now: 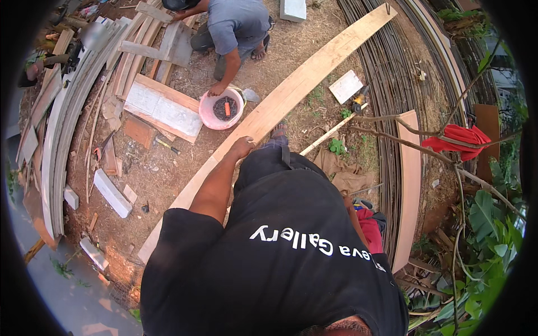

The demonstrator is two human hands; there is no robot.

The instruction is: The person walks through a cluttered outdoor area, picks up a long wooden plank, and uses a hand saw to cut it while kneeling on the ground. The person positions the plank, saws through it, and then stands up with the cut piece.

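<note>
A long pale wooden plank (314, 67) runs diagonally across my view, and my left hand (242, 147) grips its edge in front of my waist. My right arm (350, 213) hangs at my right side, mostly behind my body, so its fingers are hidden. Beyond the plank a pink bucket (207, 117) holds dark small pieces and an orange object. A crouching person in a grey shirt (232, 31) has a hand (217, 89) at its rim. Right of the plank lie a narrow stick (328, 133) and a yellow-and-black tool (358, 101).
Stacked boards (67, 157) line the left, with concrete pieces (112, 193), a white-faced panel (159, 109) and a hammer (167, 145). On the right are bundled rods (386, 84), a leaning board (408, 185), branches hung with red cloth (459, 143), and leafy plants (490, 235).
</note>
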